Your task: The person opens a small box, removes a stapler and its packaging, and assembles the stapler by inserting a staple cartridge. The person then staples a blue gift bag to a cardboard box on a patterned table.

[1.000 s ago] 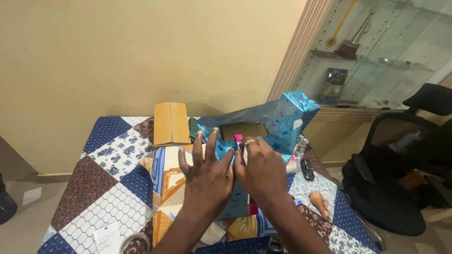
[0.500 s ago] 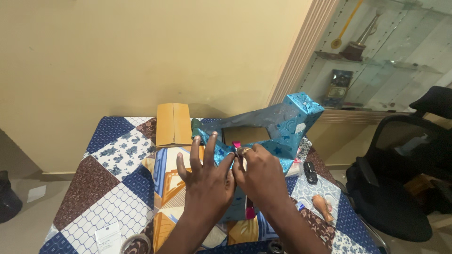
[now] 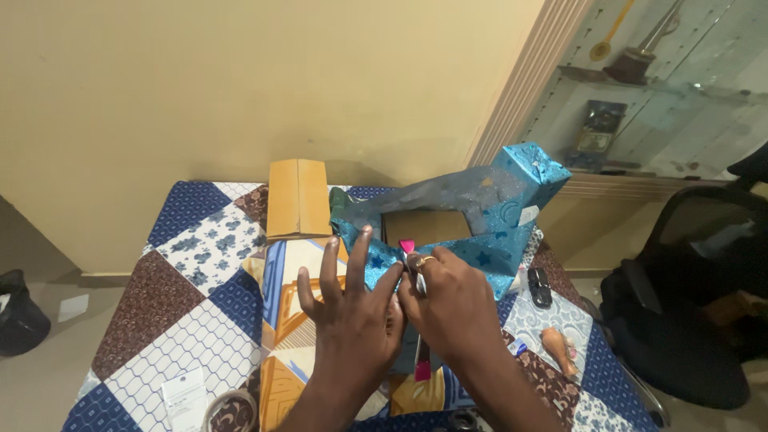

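A sheet of shiny blue wrapping paper (image 3: pixel 472 216), foil-like and printed with small stars, is crumpled and partly folded up around a flat brown cardboard box (image 3: pixel 424 226) at the middle of the bench (image 3: pixel 192 280); 1 corner of the paper stands up stiff toward the right. Behind it to the left lies a plain tan cardboard piece (image 3: pixel 298 198) with a crease down its middle. The bench is covered by a patchwork cloth of blue, brown and white diamonds with floral and lattice prints. A roll of clear tape (image 3: pixel 226 408) sits at the near edge, and a small black object (image 3: pixel 540 286) lies to the right. The room has a matte yellow wall, a glass-fronted cabinet (image 3: pixel 664 96) at the right and a black office chair (image 3: pixel 696 304). The left hand (image 3: pixel 356 316) is spread flat, fingers apart, pressing the paper's near edge down. The right hand (image 3: pixel 448 304), with a ring on 1 finger, is curled, its fingertips pinched together on the paper just beside a pink strip (image 3: pixel 422 368).
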